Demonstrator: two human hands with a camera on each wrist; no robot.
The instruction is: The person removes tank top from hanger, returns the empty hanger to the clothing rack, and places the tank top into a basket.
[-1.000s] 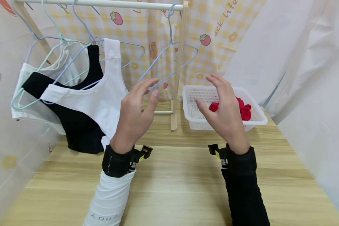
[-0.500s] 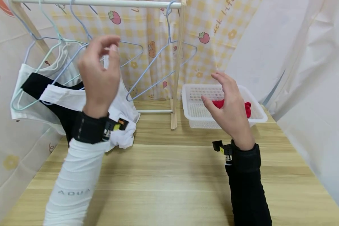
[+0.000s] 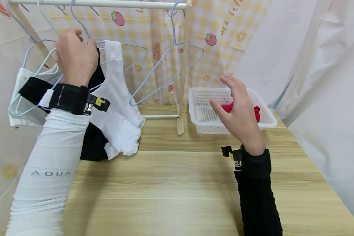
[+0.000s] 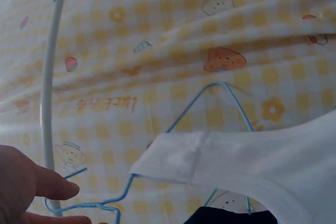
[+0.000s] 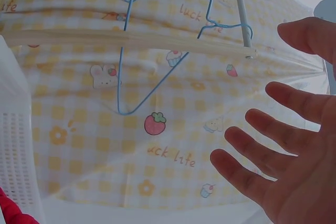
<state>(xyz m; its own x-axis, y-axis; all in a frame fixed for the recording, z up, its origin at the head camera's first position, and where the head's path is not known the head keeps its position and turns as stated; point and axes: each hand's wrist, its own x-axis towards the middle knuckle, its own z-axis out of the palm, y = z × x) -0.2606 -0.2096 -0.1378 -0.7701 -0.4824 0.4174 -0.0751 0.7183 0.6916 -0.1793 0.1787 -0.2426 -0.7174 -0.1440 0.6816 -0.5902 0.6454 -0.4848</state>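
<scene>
White vest on the rail, red cloth waiting

My left hand grips the blue hanger carrying the white vest, beside the black top. My right hand hovers released over the white basket; one red garment lies inside, so I judge it remains.

A white sleeve printed "AQUA" clothes the left arm, a black sleeve the right; black wristbands carry yellow-tagged clips.

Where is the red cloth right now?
In the head view, the red cloth lies in the white basket on the table's far right, just behind the raised right hand.
</scene>
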